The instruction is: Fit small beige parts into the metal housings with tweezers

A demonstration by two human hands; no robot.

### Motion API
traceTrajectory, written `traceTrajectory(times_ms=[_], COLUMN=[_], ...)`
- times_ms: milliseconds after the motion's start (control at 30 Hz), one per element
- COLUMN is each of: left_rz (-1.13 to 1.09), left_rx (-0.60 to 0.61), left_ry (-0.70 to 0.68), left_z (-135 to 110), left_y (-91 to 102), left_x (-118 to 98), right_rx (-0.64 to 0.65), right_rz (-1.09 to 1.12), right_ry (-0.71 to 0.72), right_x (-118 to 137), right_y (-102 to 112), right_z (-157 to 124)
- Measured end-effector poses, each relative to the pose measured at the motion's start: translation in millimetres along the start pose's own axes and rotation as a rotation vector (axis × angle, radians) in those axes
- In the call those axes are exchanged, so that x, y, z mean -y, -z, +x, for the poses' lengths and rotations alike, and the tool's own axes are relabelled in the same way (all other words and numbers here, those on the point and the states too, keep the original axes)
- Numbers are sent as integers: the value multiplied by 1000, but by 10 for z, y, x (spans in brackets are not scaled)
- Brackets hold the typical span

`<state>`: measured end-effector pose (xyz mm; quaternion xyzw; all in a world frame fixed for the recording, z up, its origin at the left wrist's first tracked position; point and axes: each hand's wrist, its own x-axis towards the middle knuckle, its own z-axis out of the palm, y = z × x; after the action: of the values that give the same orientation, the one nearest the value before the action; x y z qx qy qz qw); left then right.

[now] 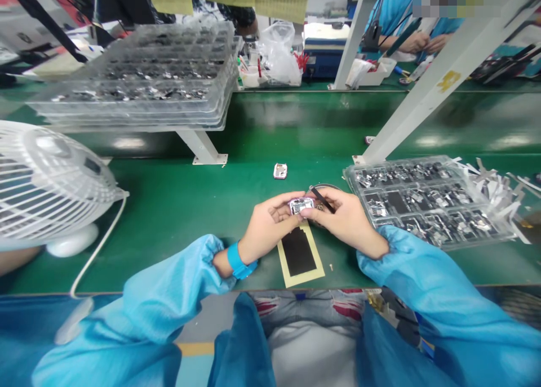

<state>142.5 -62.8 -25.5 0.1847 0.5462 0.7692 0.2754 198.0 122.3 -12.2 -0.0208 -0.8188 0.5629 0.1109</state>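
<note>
My left hand [262,225] is closed on a small electronic device housing [301,205] with a purplish rim and silvery parts inside. My right hand [347,221] presses its thumb on the lower right of the housing. A pair of black tweezers [323,199] is held in the same hand, slanting toward the housing. Below the hands, a black sheet on yellow backing [318,267] lies on the green bench. Partly hidden behind my right hand is a round dish [325,185]. A similar housing [280,171] rests farther back on the bench.
Right of my hands is a clear compartment tray [431,198] of small parts, with paper strips [496,192] at its edge. A white fan [54,178] stands left. Stacked trays [139,77] sit on the raised shelf. A co-worker's hands [422,42] are beyond a slanted white post [426,91].
</note>
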Motion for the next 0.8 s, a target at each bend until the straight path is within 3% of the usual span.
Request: traceTrajectory(times_ms=[300,800], left_rz=[-13,-21], left_rx=[-7,15], left_ry=[-32,-34], left_z=[-8,-11], left_y=[-23,-6], left_x=[5,-44], right_rx=[-2,-58], right_rz=[81,-128], right_ry=[-20,290], right_x=[-4,3], right_y=[-24,39], right_z=[-4,-21])
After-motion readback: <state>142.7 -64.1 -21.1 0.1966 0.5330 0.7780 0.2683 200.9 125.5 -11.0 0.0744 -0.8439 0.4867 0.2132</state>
